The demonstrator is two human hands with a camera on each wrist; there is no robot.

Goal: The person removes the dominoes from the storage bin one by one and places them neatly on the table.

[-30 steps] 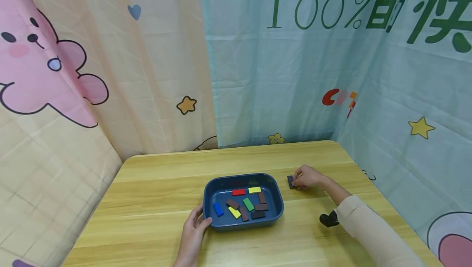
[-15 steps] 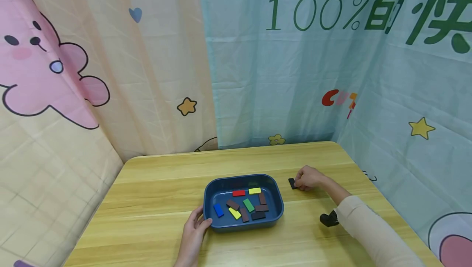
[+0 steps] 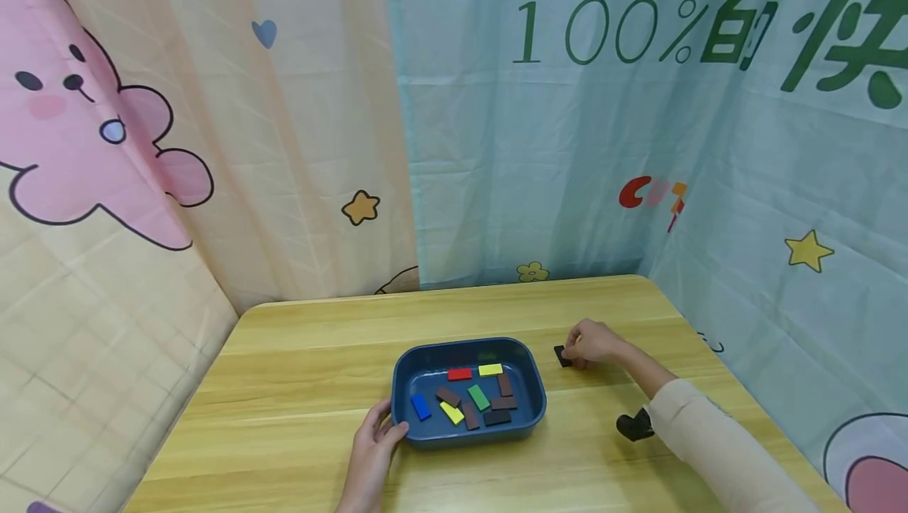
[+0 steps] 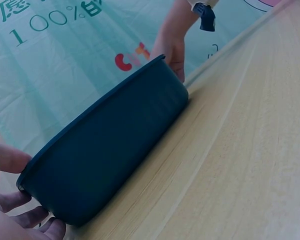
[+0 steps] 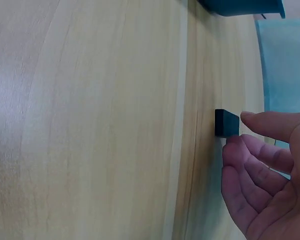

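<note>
Black and slightly turned since a second ago, the block [image 3: 560, 355] lies on the table [image 3: 298, 387] right of the tray [image 3: 468, 439], seemingly being aligned by your right hand [image 3: 590, 343], curled fingers touching it, pinch unclear, your left hand [image 3: 372, 440] gripping the tray.

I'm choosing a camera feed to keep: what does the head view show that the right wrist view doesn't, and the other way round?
Only the head view shows the left hand gripping the tray, the coloured blocks inside it and the cream sleeve.

Only the right wrist view shows the palm side of the right hand, its fingers curled.

Both show that hand at a black block on the wooden table, the light-blue cloth and the tray, though the right wrist view catches only part.
</note>
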